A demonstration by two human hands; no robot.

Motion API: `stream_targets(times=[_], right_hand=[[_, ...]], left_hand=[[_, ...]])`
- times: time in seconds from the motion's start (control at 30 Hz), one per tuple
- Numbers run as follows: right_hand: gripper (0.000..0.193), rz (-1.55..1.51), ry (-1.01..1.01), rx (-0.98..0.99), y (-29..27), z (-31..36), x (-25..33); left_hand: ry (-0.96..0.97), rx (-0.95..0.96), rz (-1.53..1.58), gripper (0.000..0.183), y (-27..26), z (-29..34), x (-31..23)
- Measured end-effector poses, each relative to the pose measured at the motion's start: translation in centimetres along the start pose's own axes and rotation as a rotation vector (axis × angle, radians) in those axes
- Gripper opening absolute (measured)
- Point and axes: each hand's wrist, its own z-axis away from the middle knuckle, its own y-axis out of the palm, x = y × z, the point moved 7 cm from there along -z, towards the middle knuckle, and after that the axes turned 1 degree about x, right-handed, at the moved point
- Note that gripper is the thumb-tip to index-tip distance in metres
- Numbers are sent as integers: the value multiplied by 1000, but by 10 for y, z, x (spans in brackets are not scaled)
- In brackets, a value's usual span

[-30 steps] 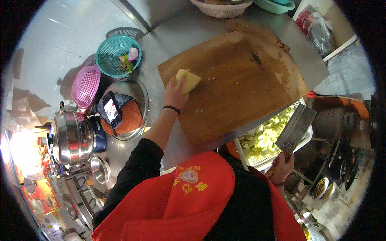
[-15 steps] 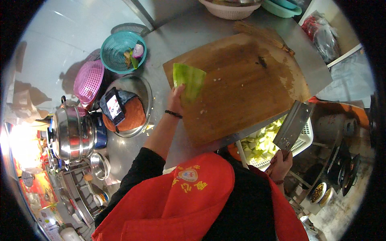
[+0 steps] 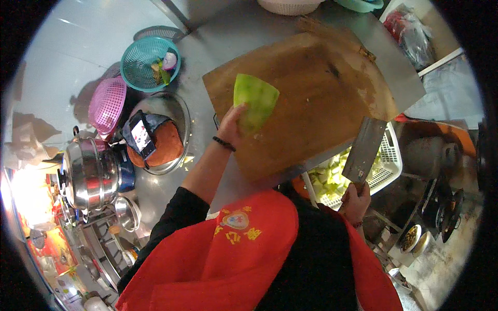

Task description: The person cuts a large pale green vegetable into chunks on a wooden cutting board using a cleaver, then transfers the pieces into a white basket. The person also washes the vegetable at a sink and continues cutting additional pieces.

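Observation:
A pale green piece of melon or gourd (image 3: 257, 98), broad and wedge-like, is gripped at its lower left by my left hand (image 3: 233, 124). It is held over the left part of a large wooden cutting board (image 3: 321, 98). My right hand (image 3: 356, 202) is closed around the handle of a cleaver (image 3: 365, 150), whose wide blade points up and away, beside the board's near right edge. Below the blade, a white plastic basket (image 3: 390, 168) holds many cut pale green chunks (image 3: 331, 179). The cleaver covers part of the basket.
A teal colander (image 3: 136, 65) with vegetable bits, a pink basket (image 3: 107, 106) and a metal tray (image 3: 181, 111) bearing cloths and a phone (image 3: 141, 139) stand left. Steel pots (image 3: 91, 173) are further left. A whisk broom (image 3: 337, 37) lies along the board's far edge.
The green piece in my left hand has moved right over the board and tilted. The cleaver in my right hand has shifted slightly left and stands more upright. The whole view has moved a little.

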Motion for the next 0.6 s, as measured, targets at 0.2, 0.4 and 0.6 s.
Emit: stream_targets(times=[0.2, 0.4, 0.6], right_hand=[[27, 42, 41, -7, 4, 0, -7], [22, 89, 12, 66, 17, 2, 0], [22, 174, 30, 197, 40, 3, 12]], left_hand=[[826, -251, -1535, 44, 39, 22, -19], [877, 20, -1834, 46, 53, 28, 32], [900, 233, -1670, 44, 50, 40, 44]])
